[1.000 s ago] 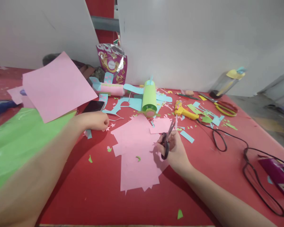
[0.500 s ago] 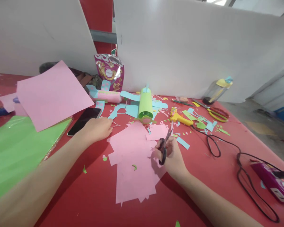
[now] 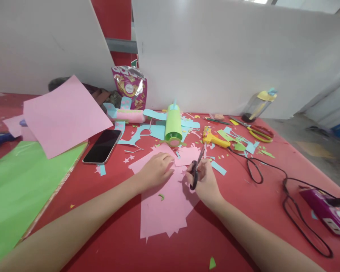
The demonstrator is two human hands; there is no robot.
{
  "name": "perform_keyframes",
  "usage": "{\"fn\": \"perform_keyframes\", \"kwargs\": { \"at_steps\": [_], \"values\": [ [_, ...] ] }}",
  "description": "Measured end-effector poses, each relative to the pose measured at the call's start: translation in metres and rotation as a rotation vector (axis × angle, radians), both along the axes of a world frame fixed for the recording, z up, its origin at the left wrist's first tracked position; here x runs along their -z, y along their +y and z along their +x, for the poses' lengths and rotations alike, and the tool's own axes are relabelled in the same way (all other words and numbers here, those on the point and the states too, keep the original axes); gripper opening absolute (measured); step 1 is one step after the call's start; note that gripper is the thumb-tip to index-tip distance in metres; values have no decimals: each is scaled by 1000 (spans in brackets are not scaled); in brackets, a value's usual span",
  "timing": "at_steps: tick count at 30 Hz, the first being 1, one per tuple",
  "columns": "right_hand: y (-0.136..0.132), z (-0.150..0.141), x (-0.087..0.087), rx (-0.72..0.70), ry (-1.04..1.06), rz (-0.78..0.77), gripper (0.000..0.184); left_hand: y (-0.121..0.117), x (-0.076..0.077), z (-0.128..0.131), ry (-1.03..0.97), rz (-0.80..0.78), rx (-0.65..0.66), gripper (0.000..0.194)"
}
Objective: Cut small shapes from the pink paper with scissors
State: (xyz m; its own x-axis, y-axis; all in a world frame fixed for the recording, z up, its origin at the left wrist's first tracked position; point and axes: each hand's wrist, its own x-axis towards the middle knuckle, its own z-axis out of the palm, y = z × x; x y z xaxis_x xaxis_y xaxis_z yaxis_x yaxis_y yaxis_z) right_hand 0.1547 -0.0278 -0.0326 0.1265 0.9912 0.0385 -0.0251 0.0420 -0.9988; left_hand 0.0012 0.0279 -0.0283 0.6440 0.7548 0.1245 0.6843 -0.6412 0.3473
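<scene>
My left hand (image 3: 155,170) is over the pink paper (image 3: 161,217), its fingers stretched out and holding nothing. Just beyond its fingertips lies a smaller pink paper piece (image 3: 188,155). My right hand (image 3: 207,185) grips a pair of dark-handled scissors (image 3: 196,174), blades pointing up and away from me. Behind the papers, a green paper-wrapped bottle (image 3: 173,122) has light blue strips at its sides like wings. A similar pink model (image 3: 130,115) with blue fins lies to its left.
A yellow glue gun (image 3: 215,139) trails a black cord to a purple power strip (image 3: 325,213). A phone (image 3: 102,146), a large pink sheet (image 3: 66,117) and a green paper pack (image 3: 31,185) lie left. Red-and-yellow-handled scissors (image 3: 260,134) and a clear bottle (image 3: 259,105) stand back right, among paper scraps.
My left hand has moved right, from beside the phone to over the pink paper. My right hand keeps the scissors in nearly the same spot.
</scene>
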Motion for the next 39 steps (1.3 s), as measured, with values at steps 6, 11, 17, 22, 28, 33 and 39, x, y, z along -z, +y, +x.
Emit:
{"fn": "perform_keyframes", "kwargs": {
  "at_steps": [6, 11, 17, 22, 28, 33, 39],
  "values": [
    [0, 0, -2, -11, 41, -11, 31, 14, 2, 18, -22, -46, -7, 22],
    [0, -1, -2, -14, 49, -19, 31, 25, 5, 30, -22, -129, -50, 12],
    [1, 0, 0, -36, 39, 0, 32, 26, -5, 35, -54, -238, -111, 7],
    [1, 0, 1, -32, 26, 6, 31, 25, -7, 34, -177, -317, -178, 6],
    [1, 0, -1, 10, 10, 25, 30, 10, -5, 28, -453, -439, -245, 8],
    [2, 3, -1, 63, -11, 43, 31, -19, -3, 28, -736, -631, -306, 13],
    [2, 4, 1, 57, -149, 64, 28, -32, 4, 30, -965, -784, -373, 16]
  ]
}}
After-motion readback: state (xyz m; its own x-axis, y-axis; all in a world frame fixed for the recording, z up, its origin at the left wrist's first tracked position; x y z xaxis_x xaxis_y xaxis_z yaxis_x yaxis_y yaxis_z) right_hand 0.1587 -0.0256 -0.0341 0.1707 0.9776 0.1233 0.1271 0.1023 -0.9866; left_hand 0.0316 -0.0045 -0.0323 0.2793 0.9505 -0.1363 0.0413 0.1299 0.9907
